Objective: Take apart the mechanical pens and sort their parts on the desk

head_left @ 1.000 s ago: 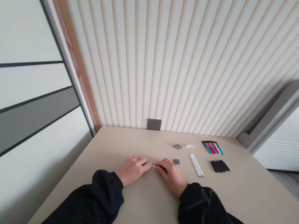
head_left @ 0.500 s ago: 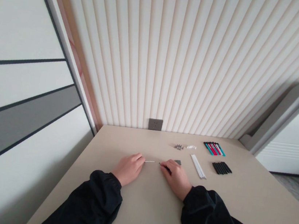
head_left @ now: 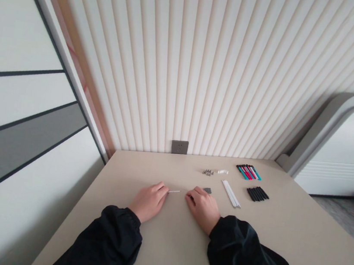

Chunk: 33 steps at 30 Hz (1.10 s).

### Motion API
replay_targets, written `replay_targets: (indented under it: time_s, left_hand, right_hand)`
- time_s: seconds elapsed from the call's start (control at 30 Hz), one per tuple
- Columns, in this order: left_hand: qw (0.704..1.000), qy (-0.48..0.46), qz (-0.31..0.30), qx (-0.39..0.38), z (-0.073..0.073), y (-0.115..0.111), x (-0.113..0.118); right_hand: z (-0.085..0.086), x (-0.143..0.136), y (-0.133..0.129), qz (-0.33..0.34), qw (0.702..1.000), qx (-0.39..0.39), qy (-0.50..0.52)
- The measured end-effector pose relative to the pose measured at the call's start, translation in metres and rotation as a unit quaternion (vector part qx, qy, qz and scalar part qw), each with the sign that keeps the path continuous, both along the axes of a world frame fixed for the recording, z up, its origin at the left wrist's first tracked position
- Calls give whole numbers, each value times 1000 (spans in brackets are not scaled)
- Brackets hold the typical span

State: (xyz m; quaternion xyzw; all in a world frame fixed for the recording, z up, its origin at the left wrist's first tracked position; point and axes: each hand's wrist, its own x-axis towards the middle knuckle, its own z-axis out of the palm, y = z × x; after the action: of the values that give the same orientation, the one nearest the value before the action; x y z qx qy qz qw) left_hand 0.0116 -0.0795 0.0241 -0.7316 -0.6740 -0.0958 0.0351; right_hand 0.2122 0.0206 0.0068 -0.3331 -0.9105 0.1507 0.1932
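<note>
Both hands rest low on the beige table [head_left: 162, 243], close to its middle. The left hand [head_left: 148, 200] has its fingers pinched shut on one end of a thin white rod [head_left: 174, 191], which sticks out to the right just above the tabletop, its free end pointing at the right hand [head_left: 202, 206] but apart from it. The right hand is curled closed around a dark pen barrel [head_left: 191, 198] (only a sliver shows at the fingertips, so its far end cannot be made out). Just beyond the right knuckles lies a small dark grey piece [head_left: 207, 190], the nearest thing to either hand. Farther right lie several more white rods [head_left: 230, 193] in a slanted bundle, then a row of black barrels [head_left: 257, 194], and behind those a row of coloured pens [head_left: 249, 172] in red, teal and black. Toward the wall sit a little heap of metal tips [head_left: 207, 171] and some small white bits [head_left: 223, 171], with a grey wall socket [head_left: 179, 146] on the ribbed wall [head_left: 186, 64] behind the table's far edge. The left part of the table is bare up to its slanting left edge, beside a panelled wall [head_left: 20, 107]; the wide near right part is bare too.
</note>
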Motion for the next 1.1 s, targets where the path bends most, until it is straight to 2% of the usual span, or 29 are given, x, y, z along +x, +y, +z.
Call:
replay_targets:
  time_s: [0.1, 0.27, 0.37, 0.47, 0.63, 0.83, 1.1]
  left_hand:
    - [1000, 7, -3, 3, -1, 0, 0]
    - [1000, 5, -2, -1, -2, 0, 0]
    - [1000, -2, -6, -5, -1, 1, 0]
    - [1000, 0, -5, -4, -1, 1, -1]
    - [1000, -1, -4, -1, -1, 1, -1]
    - [1000, -6, -6, -1, -2, 1, -1]
    - [1000, 9, -5, -10, -1, 1, -1]
  right_hand:
    - [4, 18, 13, -55, 998, -7, 21]
    - [9, 52, 53, -209, 976, -32, 47]
    - [6, 58, 65, -244, 967, -58, 33]
    - [3, 55, 65, -249, 966, -61, 15]
    - [0, 48, 61, -220, 974, -60, -11]
    - [1, 55, 62, -223, 974, -41, -18]
    - [2, 54, 54, -211, 975, -67, -36]
